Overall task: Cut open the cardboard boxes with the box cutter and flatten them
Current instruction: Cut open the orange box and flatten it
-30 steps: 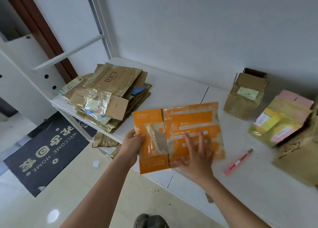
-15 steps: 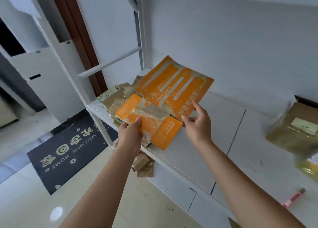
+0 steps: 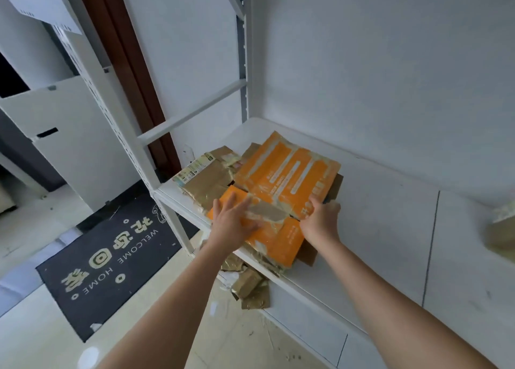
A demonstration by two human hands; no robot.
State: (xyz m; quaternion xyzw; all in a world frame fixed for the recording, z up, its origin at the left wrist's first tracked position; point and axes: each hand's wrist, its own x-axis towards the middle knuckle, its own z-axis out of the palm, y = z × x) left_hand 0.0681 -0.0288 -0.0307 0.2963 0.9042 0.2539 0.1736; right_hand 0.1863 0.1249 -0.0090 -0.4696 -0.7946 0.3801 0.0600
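The flattened orange box (image 3: 278, 190) now lies on the stack of flattened cardboard (image 3: 206, 182) — left hand (image 3: 232, 224) spread, pressing; right hand (image 3: 320, 218) pinching its edge — one box done.

Left of your white shelf frame (image 3: 167, 198) lies a black welcome mat (image 3: 111, 254) on the pale tiled floor (image 3: 36, 338).

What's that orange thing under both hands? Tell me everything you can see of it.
The flattened orange box is printed cardboard, opened into panels with pale stripes and small text, and shiny clear tape with a torn brownish strip near the middle. It lies flat on top of a pile of flattened brown cardboard at the left end of the white shelf. The left hand presses its near panel with spread fingers; the right hand grips its right edge.
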